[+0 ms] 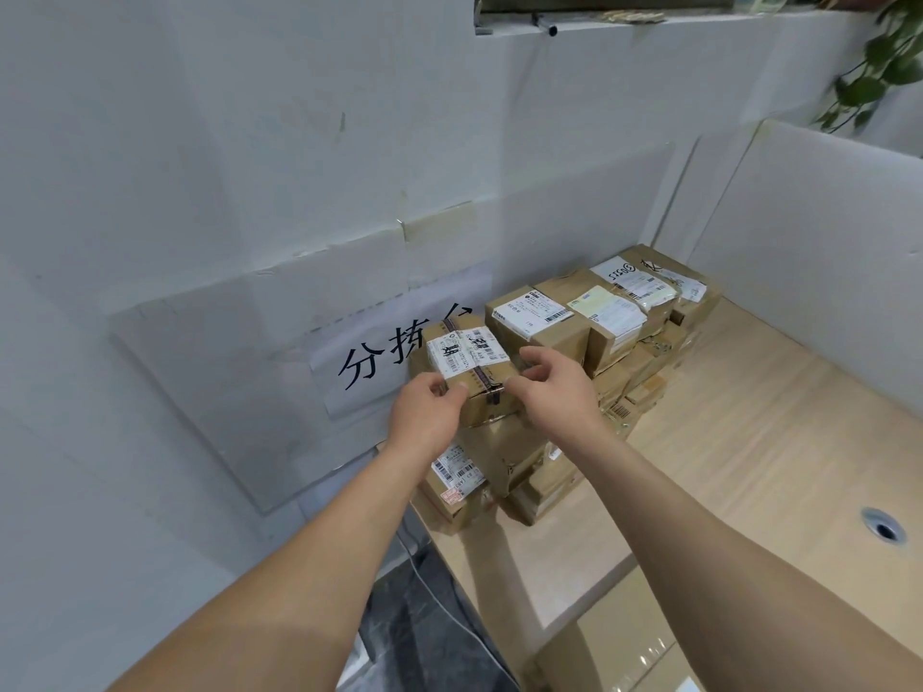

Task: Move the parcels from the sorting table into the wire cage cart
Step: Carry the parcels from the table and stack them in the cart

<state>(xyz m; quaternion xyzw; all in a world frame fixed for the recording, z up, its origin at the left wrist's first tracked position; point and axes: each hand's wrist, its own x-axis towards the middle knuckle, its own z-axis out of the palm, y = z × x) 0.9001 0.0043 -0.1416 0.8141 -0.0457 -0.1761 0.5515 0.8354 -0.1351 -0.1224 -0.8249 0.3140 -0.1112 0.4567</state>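
A small brown cardboard parcel [469, 362] with a white barcode label and dark tape sits on top of a stack of parcels at the table's left end. My left hand [424, 417] grips its near left corner, fingers curled over the edge. My right hand [554, 387] holds its near right corner, thumb and fingers bent round it. Behind it, several more labelled parcels [599, 312] are piled along the wall on the light wooden sorting table [749, 442]. The wire cage cart is not in view.
A paper sign with black characters [369, 362] hangs on the white wall behind the stack. A round cable hole [884, 529] sits in the table at the right. White partition panels [824, 232] close the back right. A white cable [439, 596] runs down by the table's left edge.
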